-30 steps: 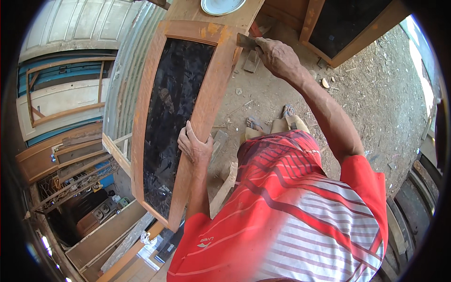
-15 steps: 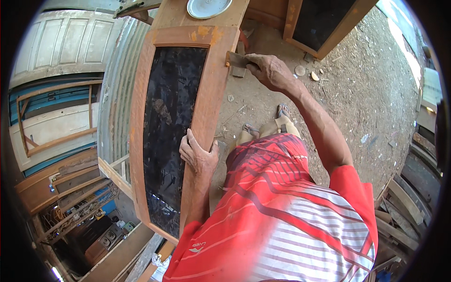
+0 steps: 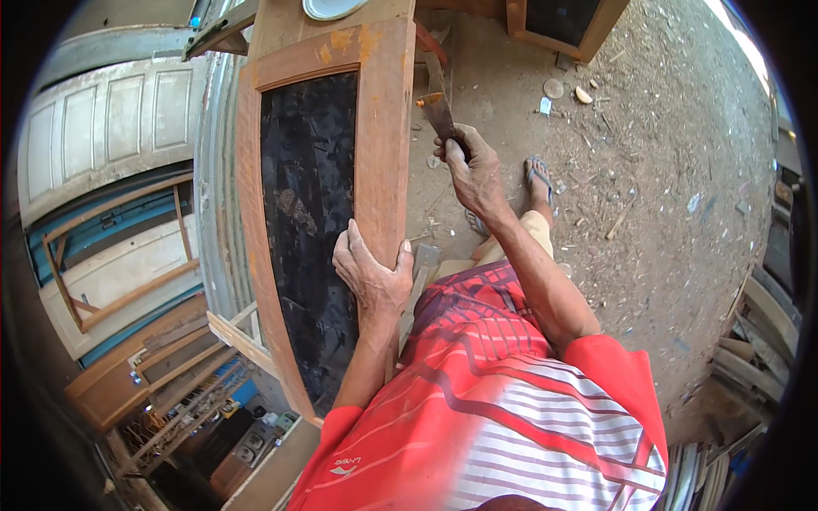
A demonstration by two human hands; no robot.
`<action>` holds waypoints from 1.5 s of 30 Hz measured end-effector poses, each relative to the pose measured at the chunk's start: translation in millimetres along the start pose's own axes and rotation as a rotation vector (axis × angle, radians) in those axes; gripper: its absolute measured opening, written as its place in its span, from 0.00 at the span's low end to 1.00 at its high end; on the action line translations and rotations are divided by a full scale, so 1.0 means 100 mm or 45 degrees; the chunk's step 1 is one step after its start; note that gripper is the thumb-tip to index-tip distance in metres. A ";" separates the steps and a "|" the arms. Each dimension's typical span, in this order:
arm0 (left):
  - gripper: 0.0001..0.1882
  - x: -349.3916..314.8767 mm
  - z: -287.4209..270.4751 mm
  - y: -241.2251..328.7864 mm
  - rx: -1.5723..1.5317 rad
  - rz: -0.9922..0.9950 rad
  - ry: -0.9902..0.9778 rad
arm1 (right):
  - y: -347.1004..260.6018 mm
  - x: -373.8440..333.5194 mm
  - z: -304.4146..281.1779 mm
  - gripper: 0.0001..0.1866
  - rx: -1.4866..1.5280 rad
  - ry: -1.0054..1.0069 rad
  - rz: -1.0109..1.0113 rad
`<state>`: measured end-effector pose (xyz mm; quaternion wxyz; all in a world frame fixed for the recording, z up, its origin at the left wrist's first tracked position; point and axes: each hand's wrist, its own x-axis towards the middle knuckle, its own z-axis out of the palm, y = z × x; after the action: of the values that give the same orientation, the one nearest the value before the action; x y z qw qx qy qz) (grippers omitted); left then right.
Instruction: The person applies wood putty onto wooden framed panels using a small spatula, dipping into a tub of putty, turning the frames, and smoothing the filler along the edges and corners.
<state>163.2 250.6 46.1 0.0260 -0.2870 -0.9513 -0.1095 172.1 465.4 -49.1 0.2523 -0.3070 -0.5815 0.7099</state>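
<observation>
A long wooden framed panel [image 3: 382,162] with a black inset [image 3: 308,170] lies in front of me, with orange filler smears at its far end. My left hand [image 3: 375,277] rests on the near part of its right rail, fingers spread over the wood and the edge of the inset. In my right hand [image 3: 475,170] is a putty knife [image 3: 439,117], held off the panel's right edge. A dab of orange filler sits at the blade's tip. The fingers of that hand are wrapped round the handle end.
A round white lid or dish [image 3: 334,7] stands beyond the panel. Another dark-inset frame [image 3: 558,25] is at the far right. Pale panelled doors [image 3: 111,119] and wooden frames lean at left. Scraps litter the dirt floor [image 3: 648,196]; boards [image 3: 758,341] are stacked at right.
My right hand has drawn the putty knife back from the panel's right edge, nearer to me, and turned its blade to point away. The left hand stays on the rail. The whole view has shifted.
</observation>
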 end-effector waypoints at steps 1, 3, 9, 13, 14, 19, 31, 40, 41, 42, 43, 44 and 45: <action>0.50 0.00 0.00 0.00 0.000 -0.002 -0.006 | 0.05 -0.03 0.07 0.14 0.046 0.030 -0.014; 0.50 -0.01 -0.01 -0.01 0.002 -0.004 -0.018 | 0.07 -0.08 0.16 0.14 0.103 0.053 -0.036; 0.49 -0.02 0.00 -0.06 -0.027 0.016 -0.015 | 0.08 -0.14 0.34 0.15 0.117 0.142 -0.048; 0.49 -0.01 -0.02 -0.06 -0.062 0.008 -0.024 | 0.01 -0.09 0.42 0.15 0.112 0.188 -0.048; 0.50 -0.01 -0.02 -0.07 -0.059 0.015 -0.017 | -0.02 -0.08 0.44 0.15 0.094 0.187 -0.047; 0.50 -0.01 -0.03 -0.07 -0.072 0.038 -0.013 | 0.03 -0.06 0.51 0.16 0.087 0.191 -0.069; 0.51 0.00 -0.07 -0.04 -0.104 -0.002 -0.045 | 0.00 -0.04 0.45 0.25 -0.320 0.025 -0.357; 0.50 0.01 -0.06 -0.04 -0.102 -0.013 -0.048 | -0.30 -0.25 0.25 0.26 -0.588 -0.204 -0.281; 0.50 0.01 -0.06 -0.04 -0.101 -0.012 -0.045 | -0.31 -0.30 0.20 0.26 -0.603 -0.243 -0.259; 0.50 0.01 -0.06 -0.04 -0.099 -0.009 -0.041 | -0.30 -0.33 0.15 0.26 -0.618 -0.282 -0.236; 0.50 0.00 -0.05 -0.05 -0.100 -0.010 -0.035 | -0.26 -0.34 0.08 0.25 -0.540 -0.301 -0.185; 0.50 0.00 -0.05 -0.05 -0.099 -0.013 -0.031 | -0.27 -0.33 0.04 0.25 -0.536 -0.303 -0.187; 0.50 0.00 -0.05 -0.05 -0.095 -0.015 -0.027 | -0.29 -0.31 0.01 0.24 -0.516 -0.245 -0.179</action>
<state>160.9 245.5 50.2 0.0047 -0.2834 -0.9484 -0.1419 192.4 448.0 -16.4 0.1776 -0.2410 -0.7535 0.5853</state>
